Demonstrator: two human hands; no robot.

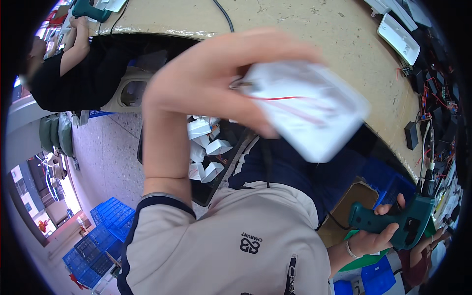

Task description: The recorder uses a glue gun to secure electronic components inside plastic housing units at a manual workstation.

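My left hand (211, 73), blurred by motion, is raised in front of the workbench edge. Its fingers and thumb pinch one end of a white plastic housing (322, 130), a shallow shell with rounded corners. A red wire (278, 99) runs across the shell's inside; finer details are smeared. Low on the right, my right hand (376, 238) is wrapped around the handle of a dark green cordless screwdriver (415, 221). Its black chuck and long thin bit point up toward the bench, apart from the housing. The handle partly hides those fingers.
The tan workbench (314, 24) curves across the top. Black boxes (411, 135) with red wires crowd its right side, near another white shell (398, 38). A black bin of white housings (211, 147) stands below. Blue crates (101, 241) sit lower left. A co-worker (73, 73) sits upper left.
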